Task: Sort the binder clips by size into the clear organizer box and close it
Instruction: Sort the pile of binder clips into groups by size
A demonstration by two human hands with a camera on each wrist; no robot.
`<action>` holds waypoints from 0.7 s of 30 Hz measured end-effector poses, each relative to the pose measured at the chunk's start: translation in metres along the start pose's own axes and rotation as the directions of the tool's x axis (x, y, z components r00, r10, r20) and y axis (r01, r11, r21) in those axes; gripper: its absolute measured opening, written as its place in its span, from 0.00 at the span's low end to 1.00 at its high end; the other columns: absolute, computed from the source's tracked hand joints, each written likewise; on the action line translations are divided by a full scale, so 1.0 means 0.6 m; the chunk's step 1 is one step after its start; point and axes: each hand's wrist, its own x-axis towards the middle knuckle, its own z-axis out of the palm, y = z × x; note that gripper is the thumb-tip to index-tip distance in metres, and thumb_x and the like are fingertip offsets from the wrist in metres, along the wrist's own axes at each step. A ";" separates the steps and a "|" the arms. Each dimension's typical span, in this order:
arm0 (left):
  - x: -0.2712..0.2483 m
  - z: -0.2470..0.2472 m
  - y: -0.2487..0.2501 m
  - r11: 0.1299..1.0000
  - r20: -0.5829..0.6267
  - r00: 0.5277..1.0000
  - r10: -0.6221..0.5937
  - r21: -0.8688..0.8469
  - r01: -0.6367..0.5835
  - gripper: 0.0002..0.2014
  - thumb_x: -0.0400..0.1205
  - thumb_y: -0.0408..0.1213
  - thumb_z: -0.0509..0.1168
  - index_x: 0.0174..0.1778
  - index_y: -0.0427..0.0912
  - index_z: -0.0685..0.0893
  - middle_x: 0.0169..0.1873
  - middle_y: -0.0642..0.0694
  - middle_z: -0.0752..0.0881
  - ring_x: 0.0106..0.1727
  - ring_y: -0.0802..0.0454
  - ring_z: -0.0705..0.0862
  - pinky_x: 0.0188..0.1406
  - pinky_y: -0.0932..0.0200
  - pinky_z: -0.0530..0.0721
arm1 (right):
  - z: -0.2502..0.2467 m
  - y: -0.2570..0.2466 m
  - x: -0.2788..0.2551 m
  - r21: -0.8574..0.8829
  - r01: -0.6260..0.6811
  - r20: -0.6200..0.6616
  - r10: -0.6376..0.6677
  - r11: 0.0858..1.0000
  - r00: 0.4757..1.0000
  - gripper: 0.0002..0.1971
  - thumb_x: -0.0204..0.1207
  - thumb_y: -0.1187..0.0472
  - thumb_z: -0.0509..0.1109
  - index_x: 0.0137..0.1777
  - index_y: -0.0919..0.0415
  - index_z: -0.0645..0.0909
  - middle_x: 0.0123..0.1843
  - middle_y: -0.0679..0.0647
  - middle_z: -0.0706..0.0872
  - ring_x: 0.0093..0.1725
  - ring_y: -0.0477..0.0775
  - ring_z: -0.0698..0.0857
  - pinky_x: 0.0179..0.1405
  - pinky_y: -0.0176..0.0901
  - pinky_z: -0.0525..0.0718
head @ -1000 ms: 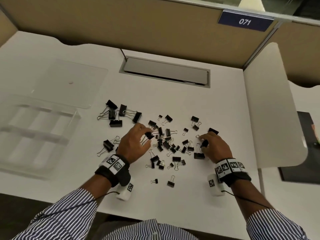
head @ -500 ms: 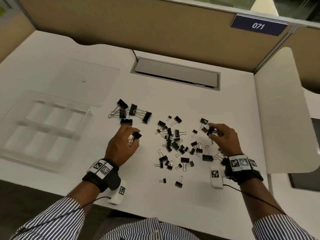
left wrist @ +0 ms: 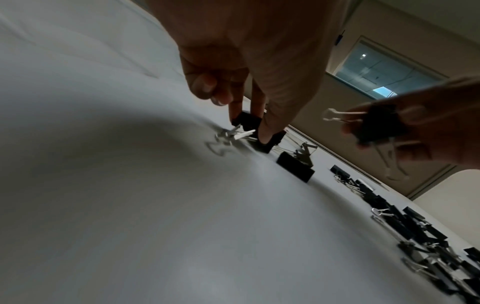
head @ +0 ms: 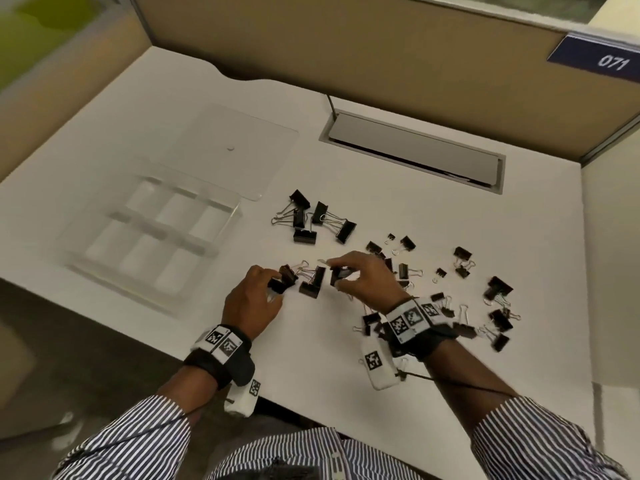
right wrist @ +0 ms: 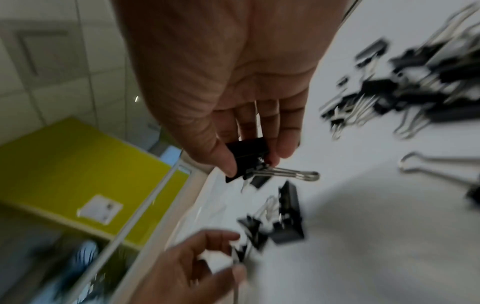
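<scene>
Just right of the open clear box (head: 152, 233), our left hand (head: 251, 303) has its fingertips closed on black clips (head: 284, 279) down on the white desk (head: 346, 382). Our right hand (head: 363, 277), further right of the box, pinches one clip (right wrist: 246, 158) between thumb and fingers, lifted off the desk. Between both hands a lone clip (head: 311, 282) lies loose; the remaining pile (head: 450, 299) spreads well right of the box, whose lid (head: 228, 150) lies behind it.
</scene>
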 end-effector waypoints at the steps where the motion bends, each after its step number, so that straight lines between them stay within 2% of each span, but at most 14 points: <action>1: -0.001 0.001 -0.003 1.000 -0.002 1.000 -0.006 0.008 0.006 0.17 0.76 0.40 0.73 0.60 0.47 0.82 0.53 0.48 0.80 0.45 0.43 0.85 0.38 0.52 0.83 | 0.023 -0.009 0.011 -0.068 0.028 0.050 -0.025 0.997 0.998 0.21 0.71 0.64 0.75 0.65 0.56 0.86 0.58 0.51 0.87 0.52 0.45 0.84 0.52 0.30 0.77; 3: -0.005 0.001 -0.009 1.000 -0.008 1.000 -0.005 0.018 0.006 0.16 0.76 0.42 0.74 0.59 0.48 0.82 0.52 0.48 0.81 0.45 0.43 0.85 0.37 0.51 0.83 | 0.065 -0.027 0.028 -0.208 0.082 0.120 -0.058 0.975 0.991 0.21 0.73 0.63 0.73 0.68 0.57 0.84 0.60 0.53 0.86 0.56 0.50 0.84 0.52 0.31 0.75; 6: -0.011 0.000 -0.018 1.000 0.003 1.000 -0.009 0.000 0.009 0.19 0.74 0.43 0.75 0.60 0.49 0.81 0.52 0.50 0.80 0.47 0.46 0.85 0.39 0.48 0.85 | 0.108 -0.042 0.039 -0.353 0.137 0.183 -0.076 0.926 0.980 0.22 0.74 0.65 0.68 0.69 0.56 0.83 0.62 0.56 0.84 0.60 0.60 0.82 0.56 0.49 0.83; 8: -0.016 -0.001 -0.024 1.000 0.015 1.000 -0.003 -0.028 0.004 0.20 0.74 0.41 0.75 0.62 0.49 0.80 0.53 0.51 0.80 0.50 0.48 0.84 0.42 0.47 0.86 | 0.123 -0.045 0.041 -0.400 0.149 0.196 -0.074 0.904 0.978 0.21 0.76 0.65 0.67 0.70 0.57 0.82 0.63 0.57 0.82 0.61 0.62 0.80 0.55 0.57 0.84; 10: -0.017 -0.001 -0.030 1.000 0.015 1.000 0.011 -0.026 -0.011 0.21 0.74 0.41 0.75 0.63 0.50 0.80 0.54 0.52 0.80 0.52 0.48 0.84 0.45 0.46 0.86 | 0.129 -0.042 0.043 -0.397 0.164 0.192 -0.093 0.903 0.977 0.23 0.75 0.65 0.69 0.71 0.57 0.81 0.65 0.56 0.81 0.62 0.62 0.80 0.56 0.57 0.84; 13: -0.019 -0.004 -0.034 0.999 -0.002 0.999 0.034 -0.030 -0.034 0.21 0.75 0.40 0.74 0.64 0.52 0.79 0.55 0.53 0.81 0.55 0.50 0.84 0.47 0.47 0.86 | 0.121 -0.034 0.046 -0.344 0.137 0.180 -0.078 0.929 0.981 0.26 0.73 0.64 0.72 0.73 0.55 0.78 0.68 0.53 0.80 0.64 0.58 0.81 0.60 0.51 0.83; 16: -0.021 -0.009 -0.032 0.997 -0.051 0.997 0.056 -0.046 -0.059 0.17 0.77 0.40 0.72 0.62 0.53 0.80 0.55 0.56 0.81 0.52 0.52 0.82 0.45 0.51 0.85 | 0.097 -0.026 0.048 -0.305 0.083 0.111 -0.051 0.949 0.993 0.25 0.74 0.62 0.72 0.73 0.53 0.79 0.67 0.51 0.80 0.62 0.53 0.82 0.60 0.45 0.81; 19: -0.017 -0.015 -0.021 0.994 -0.086 0.991 0.102 -0.030 -0.105 0.15 0.79 0.40 0.71 0.61 0.52 0.80 0.55 0.55 0.80 0.51 0.51 0.81 0.43 0.53 0.84 | 0.068 -0.013 0.044 -0.273 0.054 0.021 -0.050 0.961 0.999 0.22 0.76 0.60 0.73 0.71 0.51 0.81 0.65 0.50 0.82 0.58 0.50 0.83 0.58 0.46 0.82; 21: -0.011 -0.015 -0.007 0.986 -0.111 0.981 0.159 -0.024 -0.163 0.16 0.78 0.38 0.71 0.62 0.50 0.80 0.57 0.53 0.80 0.56 0.50 0.80 0.48 0.50 0.84 | 0.051 0.001 0.037 -0.285 0.040 -0.024 -0.048 0.958 0.999 0.21 0.77 0.58 0.72 0.70 0.49 0.81 0.65 0.49 0.82 0.58 0.50 0.83 0.58 0.48 0.83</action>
